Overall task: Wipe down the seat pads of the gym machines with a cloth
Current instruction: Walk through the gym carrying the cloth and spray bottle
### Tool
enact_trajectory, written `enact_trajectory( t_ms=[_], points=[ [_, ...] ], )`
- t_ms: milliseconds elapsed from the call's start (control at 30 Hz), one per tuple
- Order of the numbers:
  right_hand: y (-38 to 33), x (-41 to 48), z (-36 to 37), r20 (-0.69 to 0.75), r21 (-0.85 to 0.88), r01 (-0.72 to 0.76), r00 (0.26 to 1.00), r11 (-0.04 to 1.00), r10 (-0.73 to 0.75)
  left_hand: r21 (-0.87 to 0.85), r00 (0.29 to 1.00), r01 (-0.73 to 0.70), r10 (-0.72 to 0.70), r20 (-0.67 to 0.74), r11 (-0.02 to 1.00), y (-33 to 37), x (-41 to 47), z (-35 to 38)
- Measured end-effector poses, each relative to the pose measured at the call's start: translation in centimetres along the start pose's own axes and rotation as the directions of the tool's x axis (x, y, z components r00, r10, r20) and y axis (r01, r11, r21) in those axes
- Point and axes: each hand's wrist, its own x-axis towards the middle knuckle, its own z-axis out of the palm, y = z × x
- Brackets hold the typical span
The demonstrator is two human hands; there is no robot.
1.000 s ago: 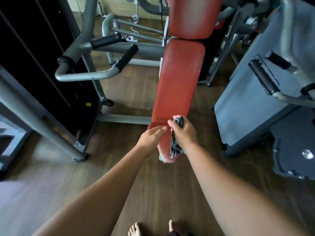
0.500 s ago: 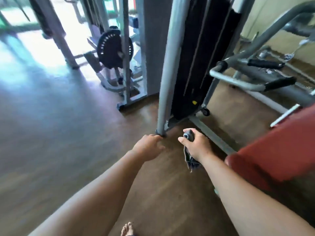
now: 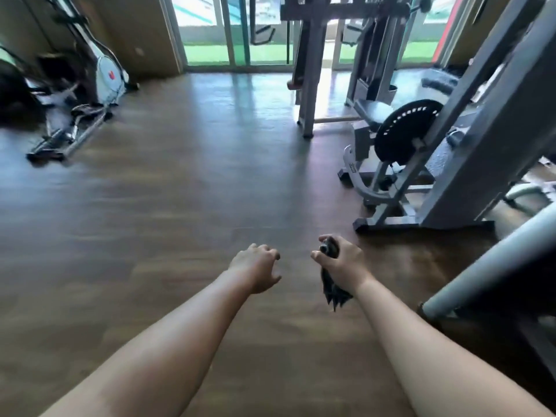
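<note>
My right hand grips a dark grey cloth, whose loose end hangs below my fist over the wooden floor. My left hand hovers beside it with loosely curled fingers and holds nothing. Both arms stretch forward above the floor. A grey seat pad sits on a machine at the right, well ahead of my hands. No red pad is in view.
A grey machine with a black round plate stands at the right, with slanted grey frame bars closer to me. A tall rack stands ahead by the glass doors. An elliptical trainer is at the far left.
The view has swung left, away from the red bench, to the wide floor and other machines. My left hand has come off the red pad; my right hand still holds the cloth.
</note>
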Motion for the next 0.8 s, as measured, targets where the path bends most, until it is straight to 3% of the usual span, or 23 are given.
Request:
enact_trajectory(
  t_ms=[267,800],
  points=[
    [-9.7,16.9,7.2,0.094,-0.016,0.080,0.993,0.997,-0.078,0.002,0.997,0.072,-0.071,-0.032,0.997,-13.9,12.1,-6.0],
    [-29.5,61.3,18.0,0.274,-0.029,0.257,0.931,0.966,-0.240,-0.125,0.935,0.344,-0.352,-0.047,0.931,-40.6,42.5,-21.9]
  ],
)
